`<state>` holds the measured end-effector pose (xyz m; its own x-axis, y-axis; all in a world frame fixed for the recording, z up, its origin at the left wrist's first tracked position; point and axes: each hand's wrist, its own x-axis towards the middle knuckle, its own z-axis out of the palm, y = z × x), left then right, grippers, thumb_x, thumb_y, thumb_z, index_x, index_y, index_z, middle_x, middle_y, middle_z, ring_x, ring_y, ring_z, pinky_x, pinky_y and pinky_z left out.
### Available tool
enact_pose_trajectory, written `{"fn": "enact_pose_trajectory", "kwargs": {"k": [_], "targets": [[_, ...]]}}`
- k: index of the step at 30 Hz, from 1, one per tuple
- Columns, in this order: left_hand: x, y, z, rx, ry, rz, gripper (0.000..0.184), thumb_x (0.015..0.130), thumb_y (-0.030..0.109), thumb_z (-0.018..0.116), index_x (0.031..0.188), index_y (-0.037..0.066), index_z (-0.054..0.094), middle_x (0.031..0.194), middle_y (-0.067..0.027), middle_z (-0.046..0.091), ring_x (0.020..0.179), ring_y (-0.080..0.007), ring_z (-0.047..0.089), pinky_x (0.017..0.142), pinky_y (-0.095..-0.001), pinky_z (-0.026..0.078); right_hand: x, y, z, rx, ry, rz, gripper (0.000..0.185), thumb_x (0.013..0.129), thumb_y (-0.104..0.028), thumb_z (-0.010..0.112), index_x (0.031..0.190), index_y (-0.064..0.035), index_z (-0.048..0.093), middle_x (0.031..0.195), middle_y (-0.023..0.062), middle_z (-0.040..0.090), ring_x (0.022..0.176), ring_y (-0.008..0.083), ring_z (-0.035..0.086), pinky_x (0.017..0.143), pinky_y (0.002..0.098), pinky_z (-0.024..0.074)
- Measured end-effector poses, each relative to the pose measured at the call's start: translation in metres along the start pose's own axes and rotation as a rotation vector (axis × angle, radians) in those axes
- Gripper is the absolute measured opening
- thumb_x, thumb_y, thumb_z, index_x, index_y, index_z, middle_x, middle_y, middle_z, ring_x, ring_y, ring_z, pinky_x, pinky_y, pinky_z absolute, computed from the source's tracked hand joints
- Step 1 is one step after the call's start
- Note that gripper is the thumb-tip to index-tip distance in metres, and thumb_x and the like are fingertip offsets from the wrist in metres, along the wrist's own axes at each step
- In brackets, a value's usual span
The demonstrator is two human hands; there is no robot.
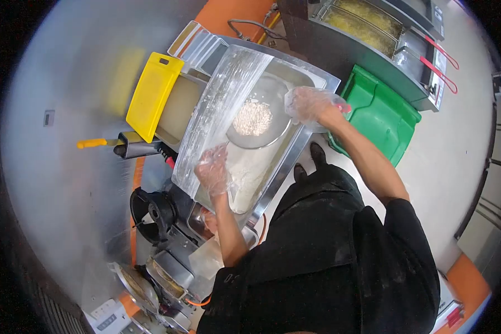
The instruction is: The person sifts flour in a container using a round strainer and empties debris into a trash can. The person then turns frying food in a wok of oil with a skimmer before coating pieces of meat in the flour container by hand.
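Observation:
My right hand, in a clear plastic glove, is closed at the right side of a round metal sieve. Pale crumbs lie in a heap inside the sieve. Beneath it is a rectangular bin with white flour in it. Clear plastic film covers the bin's left part. At the edge of this film, over the flour, is my gloved left hand. Its fingers are curled in, and what they hold, if anything, is hidden.
A yellow cutting board stands left of the bin, near a yellow-handled knife in a holder. To the right is a green tub. Fryers with red-handled baskets stand at the top right. A black round appliance is at the lower left.

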<state>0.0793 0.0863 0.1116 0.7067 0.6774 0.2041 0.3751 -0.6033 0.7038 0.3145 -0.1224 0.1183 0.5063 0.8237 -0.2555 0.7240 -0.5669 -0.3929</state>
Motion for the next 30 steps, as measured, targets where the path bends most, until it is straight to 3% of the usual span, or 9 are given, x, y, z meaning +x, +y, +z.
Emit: {"fn": "enact_pose_trajectory", "kwargs": {"k": [2,5,8,11,14,18,24,27,30], "targets": [[-0.012,-0.018,-0.014,0.081,-0.079,-0.321,0.014,0.081,0.014,0.063,0.075,0.002,0.068,0.074,-0.0129,0.068,0.067,-0.0245,0.066,0.064,-0.0335,0.051,-0.010,-0.016,0.003,0.094,0.004,0.123,0.030,0.080,-0.027,0.052,0.085,-0.0010,0.066,0.092,0.0228,0.065,0.085,0.0344,0.066,0.073,0.0468,0.0516],[-0.026,-0.055,-0.033,0.362,-0.433,0.039,0.019,0.083,0.019,0.061,0.085,0.002,0.068,0.079,-0.0173,0.067,0.072,-0.0312,0.065,0.066,-0.0393,0.050,0.008,0.008,0.056,-0.001,0.190,0.245,0.029,0.081,-0.028,0.052,0.088,-0.0030,0.066,0.089,0.0201,0.066,0.083,0.0346,0.065,0.074,0.0455,0.0507],[-0.041,-0.132,-0.021,0.606,-0.519,0.071,0.029,0.083,0.020,0.060,0.106,0.002,0.063,0.097,-0.0234,0.064,0.089,-0.0319,0.064,0.078,-0.0373,0.049,0.006,0.027,0.088,-0.090,0.125,0.144,0.032,0.081,-0.030,0.053,0.091,-0.0024,0.065,0.094,0.0185,0.065,0.088,0.0342,0.064,0.078,0.0444,0.0499],[-0.031,-0.111,-0.009,0.146,-0.394,-0.182,0.039,0.088,0.024,0.057,0.121,0.002,0.056,0.126,-0.0177,0.055,0.115,-0.0249,0.052,0.096,-0.0320,0.040,0.002,0.027,0.088,-0.179,0.089,0.049,0.035,0.081,-0.033,0.054,0.094,-0.0018,0.064,0.100,0.0170,0.065,0.092,0.0337,0.063,0.081,0.0434,0.0491],[-0.025,-0.074,-0.006,-0.928,-0.245,-0.807,0.043,0.091,0.029,0.053,0.123,0.000,0.053,0.134,-0.0131,0.049,0.122,-0.0208,0.045,0.104,-0.0324,0.032,-0.031,-0.038,0.037,-0.231,0.089,-0.005,0.022,0.084,-0.024,0.051,0.080,-0.0078,0.065,0.083,0.0114,0.063,0.080,0.0308,0.060,0.073,0.0412,0.0493],[-0.009,-0.049,-0.012,-1.121,-0.267,-0.747,0.053,0.095,0.038,0.046,0.130,-0.002,0.045,0.131,-0.0122,0.049,0.120,-0.0223,0.046,0.105,-0.0352,0.032,-0.038,0.025,0.111,-0.273,0.445,-0.222,0.022,0.084,-0.026,0.052,0.080,-0.0082,0.065,0.080,0.0109,0.063,0.079,0.0311,0.058,0.071,0.0422,0.0475],[-0.002,-0.055,-0.012,-1.470,-0.316,-0.729,0.061,0.098,0.043,0.036,0.129,-0.009,0.041,0.128,-0.0191,0.050,0.121,-0.0274,0.046,0.104,-0.0393,0.035,-0.110,-0.059,0.057,-0.110,0.398,-0.272,0.029,0.082,-0.033,0.059,0.077,-0.0049,0.061,0.074,0.0148,0.058,0.073,0.0325,0.054,0.069,0.0423,0.0440],[-0.009,-0.045,-0.017,-1.552,-0.380,-0.767,0.059,0.100,0.043,0.029,0.131,-0.007,0.041,0.130,-0.0196,0.048,0.122,-0.0293,0.046,0.105,-0.0397,0.035,-0.124,-0.097,0.042,0.362,0.370,0.134,0.039,0.083,-0.040,0.061,0.075,-0.0020,0.060,0.071,0.0169,0.055,0.071,0.0323,0.054,0.067,0.0438,0.0412],[-0.018,-0.040,-0.009,-1.423,-0.284,-0.748,0.053,0.101,0.038,0.027,0.133,-0.001,0.040,0.134,-0.0166,0.046,0.121,-0.0298,0.046,0.105,-0.0399,0.035,-0.119,-0.112,0.064,0.471,0.387,0.229,0.047,0.085,-0.045,0.060,0.073,0.0003,0.059,0.071,0.0176,0.053,0.070,0.0311,0.053,0.065,0.0439,0.0393]]}}
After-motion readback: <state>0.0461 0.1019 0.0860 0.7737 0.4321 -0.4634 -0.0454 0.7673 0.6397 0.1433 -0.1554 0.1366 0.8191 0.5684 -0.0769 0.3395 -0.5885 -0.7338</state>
